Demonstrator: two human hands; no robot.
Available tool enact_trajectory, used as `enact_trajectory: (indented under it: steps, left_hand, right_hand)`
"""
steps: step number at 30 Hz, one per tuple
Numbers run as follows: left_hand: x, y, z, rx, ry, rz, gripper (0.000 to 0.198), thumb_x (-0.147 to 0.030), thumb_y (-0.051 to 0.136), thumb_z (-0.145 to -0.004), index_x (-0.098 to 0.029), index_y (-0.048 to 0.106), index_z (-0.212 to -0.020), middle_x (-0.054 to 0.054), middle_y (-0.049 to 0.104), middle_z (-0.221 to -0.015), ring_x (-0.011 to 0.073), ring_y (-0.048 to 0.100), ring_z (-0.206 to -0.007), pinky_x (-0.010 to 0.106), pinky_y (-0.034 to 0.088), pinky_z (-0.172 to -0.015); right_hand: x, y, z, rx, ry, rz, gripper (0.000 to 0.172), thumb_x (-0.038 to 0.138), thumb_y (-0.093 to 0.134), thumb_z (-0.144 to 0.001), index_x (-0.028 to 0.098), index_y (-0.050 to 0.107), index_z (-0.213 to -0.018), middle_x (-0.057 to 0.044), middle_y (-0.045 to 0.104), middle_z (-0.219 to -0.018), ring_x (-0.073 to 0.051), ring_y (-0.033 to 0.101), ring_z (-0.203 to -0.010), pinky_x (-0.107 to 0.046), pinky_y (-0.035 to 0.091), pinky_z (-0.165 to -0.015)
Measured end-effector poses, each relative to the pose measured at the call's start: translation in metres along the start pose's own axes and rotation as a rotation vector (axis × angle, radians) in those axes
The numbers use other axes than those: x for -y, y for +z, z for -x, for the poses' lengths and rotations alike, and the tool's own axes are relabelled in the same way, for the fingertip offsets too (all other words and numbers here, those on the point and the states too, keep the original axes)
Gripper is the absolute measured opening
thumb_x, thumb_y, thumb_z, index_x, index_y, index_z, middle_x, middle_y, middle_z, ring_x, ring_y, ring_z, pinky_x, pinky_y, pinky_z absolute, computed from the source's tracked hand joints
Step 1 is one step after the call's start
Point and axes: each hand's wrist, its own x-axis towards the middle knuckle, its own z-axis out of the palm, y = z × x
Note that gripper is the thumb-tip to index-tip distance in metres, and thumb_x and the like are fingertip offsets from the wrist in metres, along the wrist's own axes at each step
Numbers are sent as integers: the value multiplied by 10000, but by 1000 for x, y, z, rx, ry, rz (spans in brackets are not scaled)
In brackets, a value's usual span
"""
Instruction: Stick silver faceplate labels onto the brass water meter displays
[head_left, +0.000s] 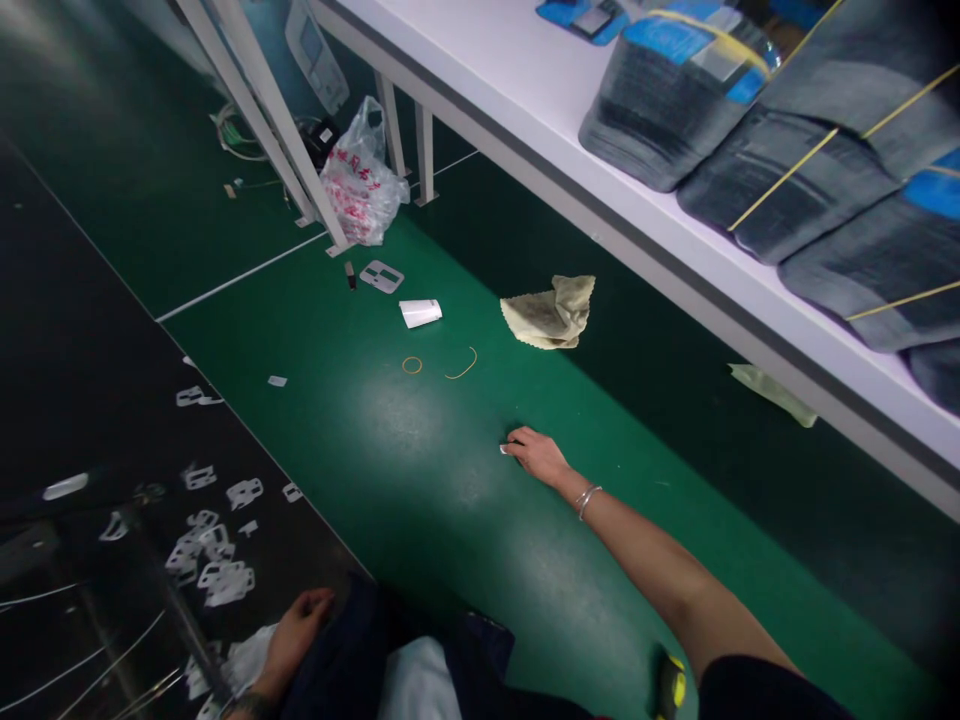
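My right hand [534,454] reaches down to the green floor [420,470], fingers pinched together on a small white scrap [504,449] at its fingertips. A thin bracelet circles that wrist. My left hand [296,630] rests low near my lap, fingers curled against dark clothing; whether it holds anything is hidden. A yellow rubber band [412,365] and a broken open band [462,366] lie on the floor beyond my right hand. A small white folded piece [420,313] lies further off.
A crumpled beige cloth [551,312] lies by the white table [555,110], which carries banded stacks of dark pouches [795,170]. A plastic bag [360,185] leans on a table leg. Several white cut-outs [217,575] litter the dark floor at left.
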Motion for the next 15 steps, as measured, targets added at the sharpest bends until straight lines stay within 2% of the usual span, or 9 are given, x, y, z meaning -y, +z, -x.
enact_trajectory:
  steps: [3, 4, 6, 9, 11, 13, 15]
  left_hand:
    - [-35, -27, -6, -270, 30, 60, 328, -449, 516, -923, -193, 665, -1063, 74, 761, -965, 336, 741, -967, 451, 567, -854]
    - [-54, -39, -11, -356, 81, 82, 383, -491, 501, -903, -198, 652, -1097, 93, 755, -1026, 355, 722, -1030, 464, 554, -887]
    - [-106, -62, -28, -458, 243, 133, 434, -525, 530, -876, -191, 656, -1123, 114, 735, -1118, 330, 686, -1102, 447, 524, -971]
    - [-207, -89, -65, -445, 505, 195, 383, -496, 597, -908, -202, 697, -1131, 98, 711, -1214, 281, 631, -1189, 441, 460, -1087]
    - [-281, -97, -93, -379, 618, 248, 355, -468, 652, -934, -180, 706, -1133, 89, 716, -1192, 248, 656, -1122, 469, 482, -1069]
    - [-350, -97, -119, -324, 654, 321, 374, -456, 674, -954, -152, 684, -1172, 97, 714, -1186, 238, 679, -1078, 479, 531, -1011]
    - [-407, -95, -140, -287, 654, 385, 392, -443, 672, -968, -144, 660, -1220, 109, 699, -1222, 238, 684, -1083, 470, 557, -984]
  right_hand:
    - [7, 1, 3, -64, 53, -58, 131, 260, 600, -1008, 188, 704, -1041, -67, 694, -1133, -202, 637, -1075, -405, 548, -941]
    - [12, 3, 6, -95, 78, -81, 126, 255, 599, -1003, 186, 704, -1011, -68, 696, -1117, -206, 636, -1077, -410, 545, -949]
    - [28, 9, 15, -171, 147, -128, 135, 244, 586, -995, 203, 710, -962, -80, 703, -1101, -225, 637, -1100, -425, 539, -979]
    - [65, 25, 44, -306, 285, -204, 196, 262, 535, -993, 261, 728, -959, -110, 714, -1096, -252, 664, -1108, -437, 561, -987]
    - [94, 38, 70, -382, 373, -253, 213, 295, 521, -983, 300, 734, -964, -111, 727, -1082, -261, 704, -1069, -452, 599, -943]
    - [121, 50, 98, -434, 444, -302, 184, 338, 561, -943, 356, 740, -904, -86, 751, -1014, -261, 750, -959, -448, 644, -848]
    - [144, 58, 124, -467, 492, -352, 145, 375, 620, -885, 431, 739, -826, -41, 760, -881, -251, 770, -811, -421, 668, -718]
